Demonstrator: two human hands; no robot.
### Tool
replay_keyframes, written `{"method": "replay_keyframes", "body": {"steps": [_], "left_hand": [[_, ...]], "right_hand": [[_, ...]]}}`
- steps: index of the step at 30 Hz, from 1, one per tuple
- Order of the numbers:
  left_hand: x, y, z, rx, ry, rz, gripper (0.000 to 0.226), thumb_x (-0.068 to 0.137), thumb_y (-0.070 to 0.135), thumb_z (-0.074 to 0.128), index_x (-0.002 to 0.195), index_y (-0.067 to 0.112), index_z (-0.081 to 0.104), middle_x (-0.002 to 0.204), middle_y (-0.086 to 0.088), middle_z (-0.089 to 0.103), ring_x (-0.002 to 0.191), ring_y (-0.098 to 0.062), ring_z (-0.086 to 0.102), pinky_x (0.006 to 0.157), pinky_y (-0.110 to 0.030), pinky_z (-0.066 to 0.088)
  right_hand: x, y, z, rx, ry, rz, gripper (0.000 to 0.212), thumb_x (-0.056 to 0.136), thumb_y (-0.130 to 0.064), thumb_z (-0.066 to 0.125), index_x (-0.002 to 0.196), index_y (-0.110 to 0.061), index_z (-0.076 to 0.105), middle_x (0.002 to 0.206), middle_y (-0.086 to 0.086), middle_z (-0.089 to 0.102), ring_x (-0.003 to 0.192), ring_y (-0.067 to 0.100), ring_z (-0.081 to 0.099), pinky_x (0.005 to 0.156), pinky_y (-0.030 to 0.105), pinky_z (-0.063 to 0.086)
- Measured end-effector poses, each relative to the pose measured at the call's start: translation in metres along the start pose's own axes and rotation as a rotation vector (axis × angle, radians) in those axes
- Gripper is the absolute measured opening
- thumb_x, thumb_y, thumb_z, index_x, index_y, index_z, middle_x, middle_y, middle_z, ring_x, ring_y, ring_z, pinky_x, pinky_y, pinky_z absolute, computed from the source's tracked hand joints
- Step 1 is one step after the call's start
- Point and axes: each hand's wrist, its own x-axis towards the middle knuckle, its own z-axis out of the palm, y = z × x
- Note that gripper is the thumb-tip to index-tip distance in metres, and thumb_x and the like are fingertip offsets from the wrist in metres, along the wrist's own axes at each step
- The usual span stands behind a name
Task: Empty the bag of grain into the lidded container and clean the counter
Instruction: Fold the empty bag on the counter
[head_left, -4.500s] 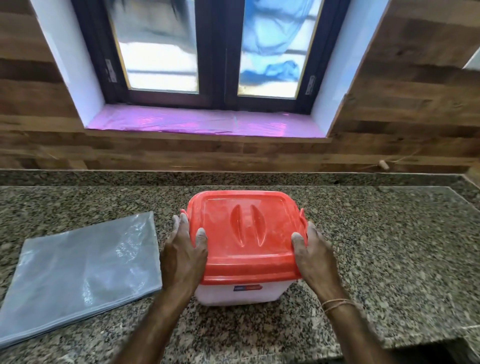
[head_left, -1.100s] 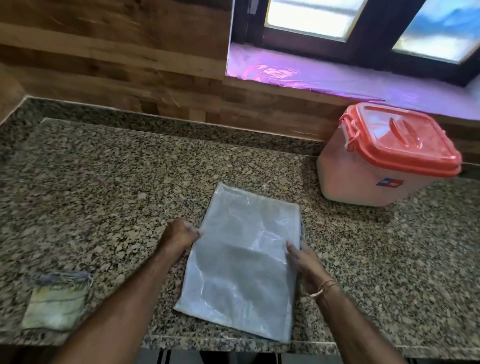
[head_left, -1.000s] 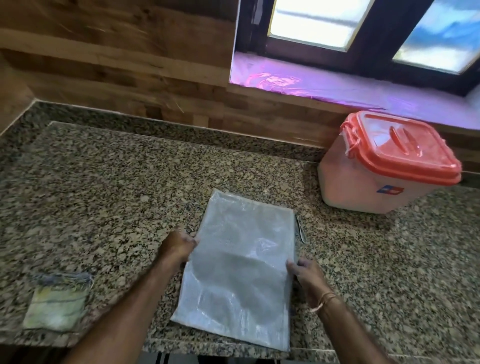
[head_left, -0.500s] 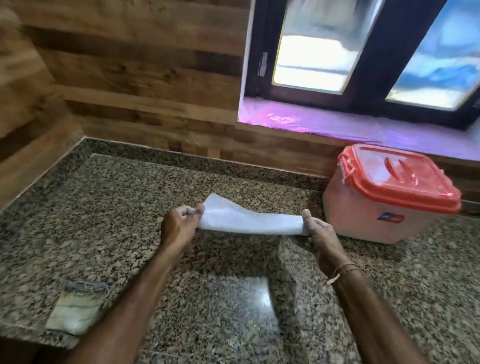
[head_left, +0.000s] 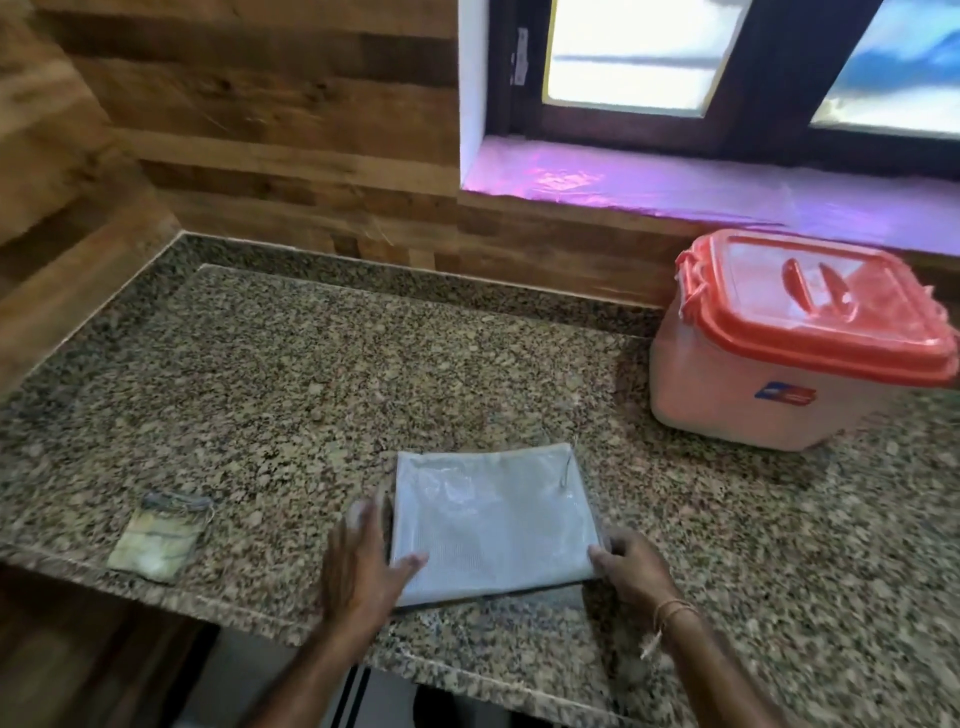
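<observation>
- At the far left we see a small yellowish cloth (head_left: 161, 540) lying on the speckled bench (head_left: 311, 389), near its front edge and well apart from everything else.
- Next comes the left hand (head_left: 361, 564), its grip apart. The fingers are straight and spread along the left edge of the bag, and the thumb rests on the bag's near left corner.
- The bag (head_left: 493, 519), pale grey and see-through, lies flat on the bench near the front edge, between the two hands.
- At the bag's near right corner we find the right hand (head_left: 636, 569), its grip clamped on the bag. The thumb is on top of the corner and the fingers are curled at the edge.
- At the far right, well apart from the bag, the container (head_left: 769, 410) stands by the wall with its red lid (head_left: 831, 322) on, below the purple sill (head_left: 675, 192).
</observation>
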Motion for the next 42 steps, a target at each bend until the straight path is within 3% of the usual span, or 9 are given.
{"method": "replay_keyframes", "body": {"steps": [4, 9, 14, 19, 24, 29, 32, 37, 42], "left_hand": [[0.018, 0.022, 0.021, 0.242, -0.181, 0.264, 0.114, 0.075, 0.091, 0.027, 0.160, 0.029, -0.014, 0.162, -0.002, -0.034, 0.153, -0.026, -0.023, 0.123, -0.052, -0.004], [-0.001, 0.022, 0.057, 0.354, -0.245, 0.164, 0.128, 0.061, 0.097, -0.009, 0.159, 0.015, -0.019, 0.163, -0.009, -0.031, 0.153, -0.031, -0.024, 0.119, -0.059, -0.010], [-0.001, 0.055, 0.047, 0.484, -0.229, 0.057, 0.122, 0.076, 0.092, 0.017, 0.161, 0.007, -0.001, 0.167, -0.022, 0.007, 0.152, -0.041, 0.009, 0.115, -0.060, -0.009], [-0.013, 0.082, 0.039, 0.374, -0.185, -0.012, 0.083, 0.084, 0.081, 0.042, 0.141, 0.020, 0.042, 0.144, -0.008, 0.045, 0.133, -0.027, 0.039, 0.112, -0.052, 0.024], [0.002, 0.090, 0.020, -0.541, -0.340, -0.310, 0.038, 0.094, 0.046, 0.066, 0.111, 0.013, 0.065, 0.110, -0.008, 0.074, 0.086, -0.017, 0.070, 0.073, -0.030, 0.057], [0.001, 0.092, 0.006, -0.910, -0.471, -0.370, 0.024, 0.096, 0.020, 0.067, 0.115, 0.006, 0.072, 0.103, -0.010, 0.079, 0.088, -0.021, 0.076, 0.086, -0.041, 0.060], [0.002, 0.095, 0.001, -0.811, -0.442, -0.291, 0.020, 0.095, 0.008, 0.067, 0.115, 0.005, 0.071, 0.093, -0.006, 0.080, 0.068, -0.013, 0.073, 0.054, -0.026, 0.054], [-0.007, 0.110, -0.022, -1.011, -0.361, -0.285, 0.027, 0.088, 0.024, 0.074, 0.106, 0.004, 0.068, 0.077, -0.005, 0.072, 0.053, -0.011, 0.060, 0.041, -0.019, 0.047], [-0.003, 0.114, -0.049, -1.028, -0.082, -0.247, 0.037, 0.085, 0.043, 0.075, 0.091, 0.007, 0.071, 0.073, -0.008, 0.076, 0.063, -0.021, 0.069, 0.056, -0.028, 0.054]], "right_hand": [[0.007, 0.000, -0.011, -0.153, 0.015, 0.002, 0.026, 0.086, -0.037, 0.067, 0.077, -0.013, 0.062, 0.073, 0.001, 0.069, 0.072, 0.022, 0.066, 0.063, 0.032, 0.043], [0.000, -0.007, -0.015, -0.044, 0.221, 0.038, 0.020, 0.086, -0.032, 0.071, 0.079, -0.017, 0.059, 0.078, 0.000, 0.064, 0.077, 0.025, 0.061, 0.066, 0.034, 0.044], [-0.012, -0.016, 0.023, 0.789, 0.071, 0.167, 0.037, 0.088, -0.022, 0.074, 0.117, -0.010, 0.055, 0.104, 0.012, 0.073, 0.094, 0.035, 0.073, 0.082, 0.050, 0.062], [-0.007, -0.014, 0.041, 0.599, -0.106, 0.065, 0.029, 0.081, -0.031, 0.067, 0.104, -0.015, 0.073, 0.099, 0.003, 0.079, 0.089, 0.027, 0.076, 0.083, 0.051, 0.062], [-0.010, -0.026, -0.011, 0.679, -0.251, -0.101, 0.011, 0.096, -0.013, 0.066, 0.099, -0.006, 0.075, 0.102, 0.013, 0.079, 0.088, 0.028, 0.077, 0.073, 0.041, 0.064], [-0.014, -0.025, -0.050, 0.624, -0.372, -0.191, 0.016, 0.097, -0.012, 0.065, 0.106, -0.001, 0.073, 0.106, 0.012, 0.078, 0.087, 0.023, 0.077, 0.063, 0.030, 0.060], [-0.009, -0.024, -0.060, 0.616, -0.316, -0.188, 0.016, 0.094, -0.007, 0.067, 0.109, -0.005, 0.074, 0.108, 0.014, 0.078, 0.091, 0.026, 0.077, 0.067, 0.032, 0.062], [-0.007, -0.048, -0.070, 0.707, -0.323, -0.219, 0.019, 0.098, -0.021, 0.065, 0.093, -0.003, 0.067, 0.089, 0.011, 0.068, 0.070, 0.018, 0.066, 0.056, 0.024, 0.055], [-0.013, -0.082, -0.067, 0.894, -0.344, -0.224, 0.047, 0.090, -0.045, 0.070, 0.097, 0.001, 0.070, 0.086, 0.015, 0.072, 0.077, 0.028, 0.069, 0.077, 0.035, 0.064]]}}
